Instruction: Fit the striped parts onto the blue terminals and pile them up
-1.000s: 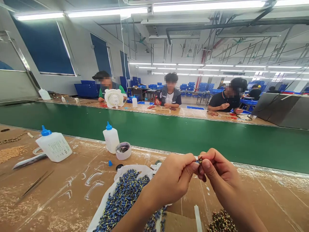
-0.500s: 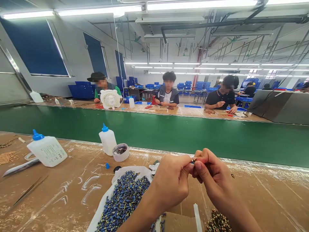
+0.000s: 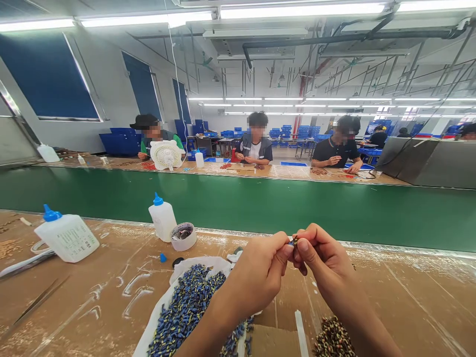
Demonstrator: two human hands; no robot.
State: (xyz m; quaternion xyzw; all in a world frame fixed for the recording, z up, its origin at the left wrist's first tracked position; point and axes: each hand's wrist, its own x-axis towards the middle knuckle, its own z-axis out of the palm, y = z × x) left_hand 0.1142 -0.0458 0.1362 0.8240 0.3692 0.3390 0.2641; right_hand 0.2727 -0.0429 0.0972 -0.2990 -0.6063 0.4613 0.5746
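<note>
My left hand (image 3: 266, 265) pinches a small blue piece (image 3: 291, 243) between thumb and forefinger. Touching it from the other side, my right hand (image 3: 323, 258) is closed on a small dark and gold-coloured piece (image 3: 296, 240). Both pieces meet at the fingertips, above the brown work surface; their exact shape is too small to make out. Left of my left forearm, many small blue and yellow pieces (image 3: 193, 302) are heaped on a white sheet (image 3: 148, 325). Under my right wrist lies a pile of small dark, gold and reddish pieces (image 3: 332, 339).
Two white bottles with blue caps (image 3: 69, 238) (image 3: 162, 218) stand left, beside a tape roll (image 3: 183, 237). Tweezers (image 3: 37, 302) lie at the left. A green conveyor belt (image 3: 230, 198) crosses ahead. Beyond it, several people work, near a white fan (image 3: 166, 154).
My hands stay together at nearly the same spot, with the fingertips shifted slightly left and up. More of the dark and gold piece shows between them. The whole view has turned slightly.
</note>
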